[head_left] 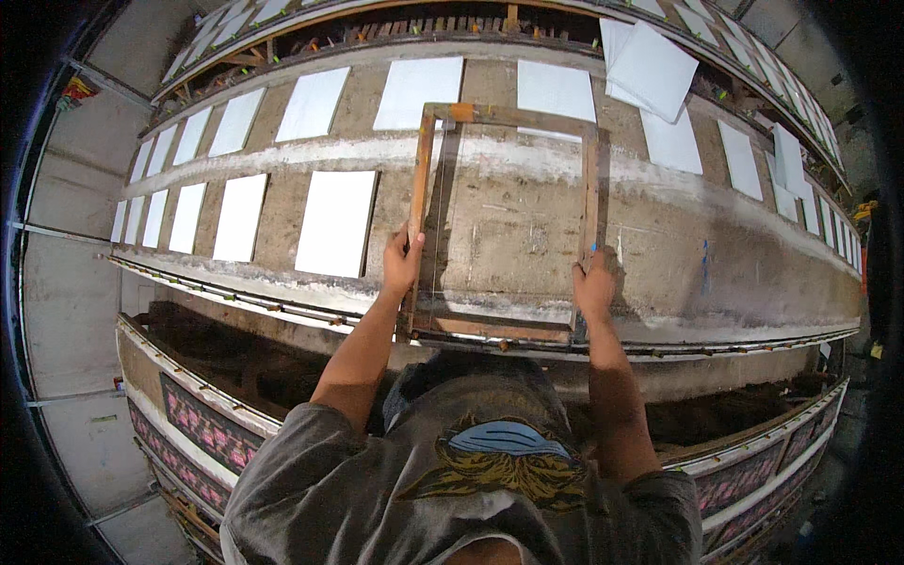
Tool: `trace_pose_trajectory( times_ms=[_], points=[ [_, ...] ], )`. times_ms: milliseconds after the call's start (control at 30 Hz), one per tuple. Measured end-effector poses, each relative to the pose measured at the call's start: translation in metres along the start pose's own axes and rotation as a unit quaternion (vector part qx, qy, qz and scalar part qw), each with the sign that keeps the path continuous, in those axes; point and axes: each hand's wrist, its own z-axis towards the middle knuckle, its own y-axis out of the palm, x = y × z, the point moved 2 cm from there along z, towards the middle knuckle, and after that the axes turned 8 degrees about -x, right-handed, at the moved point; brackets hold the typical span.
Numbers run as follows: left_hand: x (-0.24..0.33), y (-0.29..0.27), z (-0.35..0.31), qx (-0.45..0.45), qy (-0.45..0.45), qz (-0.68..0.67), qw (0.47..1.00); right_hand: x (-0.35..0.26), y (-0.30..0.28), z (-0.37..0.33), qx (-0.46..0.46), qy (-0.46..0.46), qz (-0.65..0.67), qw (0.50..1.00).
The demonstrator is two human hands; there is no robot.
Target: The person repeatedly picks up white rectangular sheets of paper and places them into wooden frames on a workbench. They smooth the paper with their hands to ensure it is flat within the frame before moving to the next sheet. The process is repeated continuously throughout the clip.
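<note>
A wooden rectangular frame (pixel 507 117) with a see-through screen lies over the long stained work table (pixel 697 254), straight ahead of me. My left hand (pixel 402 261) grips the frame's left rail near its lower end. My right hand (pixel 594 285) grips the right rail at about the same height. The frame's near bar (pixel 490 329) rests close to the table's front edge. Just left of the frame lies a white rectangular sheet (pixel 337 222), apart from it.
Several white sheets (pixel 239 217) lie in rows along the table to the left and along the far side (pixel 556 90); a loose pile (pixel 652 68) sits at the back right. A metal rail (pixel 235 299) runs along the front edge. Patterned cloth (pixel 202 428) hangs below.
</note>
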Motion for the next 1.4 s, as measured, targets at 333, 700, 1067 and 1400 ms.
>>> trace_pose_trajectory(
  times_ms=[333,700,1067,1400],
  points=[
    [0.009,-0.001,0.001,-0.011,-0.015,0.043,0.999,-0.012,-0.008,-0.002,-0.018,-0.006,0.002,1.000],
    [0.006,0.002,0.000,0.014,-0.003,0.084,0.996,-0.006,0.008,-0.001,0.055,-0.026,-0.043,0.997],
    [0.039,0.022,0.016,0.101,0.050,0.264,0.958,-0.005,-0.037,0.023,-0.029,0.079,-0.021,0.996],
    [0.211,0.225,0.115,0.035,0.215,0.190,0.957,0.060,-0.092,0.239,0.130,0.077,0.143,0.978]
  ],
)
